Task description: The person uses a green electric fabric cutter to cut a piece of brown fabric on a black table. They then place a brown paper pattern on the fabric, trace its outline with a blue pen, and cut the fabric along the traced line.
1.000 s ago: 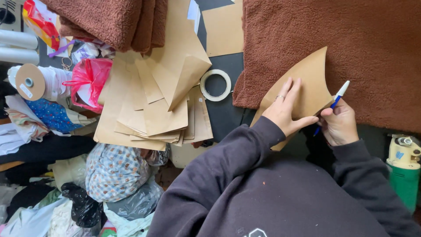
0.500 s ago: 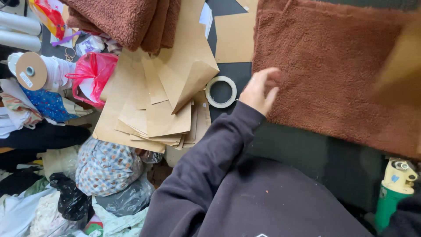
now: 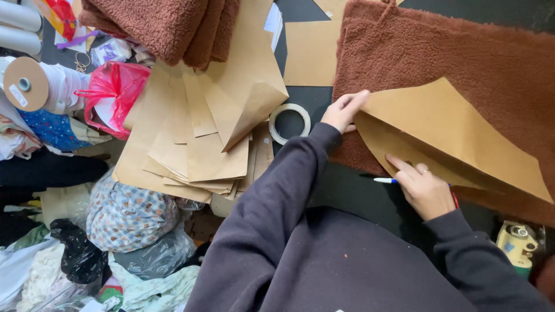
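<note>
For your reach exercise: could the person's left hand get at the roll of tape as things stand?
Probably yes. The left hand rests on the brown paper sheet, and the roll of tape lies just beside it on the dark table, nothing between.

Under your hands lies a matt, smooth brown paper sheet [image 3: 457,138] on rough, fuzzy brown fleece cloth [image 3: 462,58]. At centre left, more matt paper pieces [image 3: 196,150] sit beside a glossy red plastic bag [image 3: 115,86].

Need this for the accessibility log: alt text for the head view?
A person's left hand and right hand, which also holds a pen, press a brown paper piece onto brown fleece fabric. Beside them lie a tape roll and stacked paper pieces.
</note>
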